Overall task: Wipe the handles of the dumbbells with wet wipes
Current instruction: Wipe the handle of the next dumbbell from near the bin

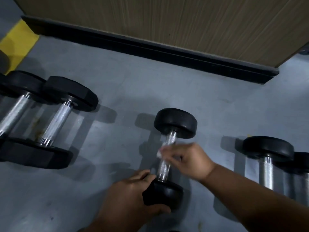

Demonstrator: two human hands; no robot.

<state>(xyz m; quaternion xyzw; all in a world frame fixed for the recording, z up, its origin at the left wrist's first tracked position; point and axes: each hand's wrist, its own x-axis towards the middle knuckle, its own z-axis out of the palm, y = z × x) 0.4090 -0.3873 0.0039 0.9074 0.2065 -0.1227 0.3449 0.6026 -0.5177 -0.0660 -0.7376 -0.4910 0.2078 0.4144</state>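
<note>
Dumbbells [50,121] left of the middle dumbbell [168,156] look untouched, the left hand [132,195] grips its near head, the right hand [189,159] pinches a wet wipe [161,152] on its handle [165,163]; those to the right [270,158] likely remain.

Grey floor [150,91], wood-grain panel [167,19] with black base [150,51], yellow floor marking [18,42]

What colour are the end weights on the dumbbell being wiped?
Black, on the middle dumbbell; its end weights show clearest in the head view.
</note>
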